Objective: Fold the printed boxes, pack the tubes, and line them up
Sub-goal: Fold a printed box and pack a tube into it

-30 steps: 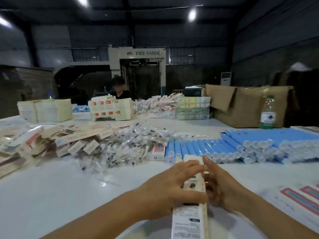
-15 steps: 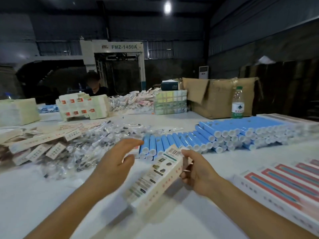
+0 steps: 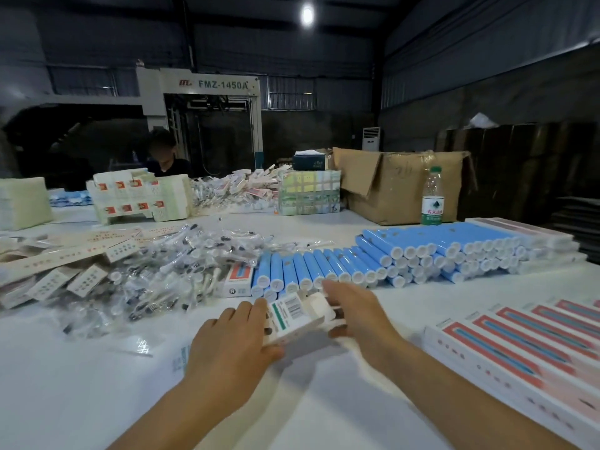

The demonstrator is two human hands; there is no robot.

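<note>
A white printed box point(image 3: 297, 316) with a barcode hangs just above the white table point(image 3: 81, 368), its open end facing away from me. My left hand point(image 3: 233, 339) grips its near left side, thumb under the edge. My right hand point(image 3: 354, 311) holds the far right end, fingers curled at the flap. Behind the box lie rows of blue tubes point(image 3: 406, 251) with white caps. Packed red-and-white boxes point(image 3: 526, 342) are lined up at the right. Flat unfolded boxes point(image 3: 65, 254) lie at the left.
A heap of small clear bags point(image 3: 168, 274) spreads left of the tubes. A water bottle point(image 3: 432, 198) and a brown carton point(image 3: 399, 183) stand at the back right. Stacks of printed sheets point(image 3: 139, 198) and a seated person point(image 3: 165, 157) are at the far side.
The box has turned from lying lengthwise toward me to pointing away and to the right. My left hand has come back onto it, and my head has turned right.
</note>
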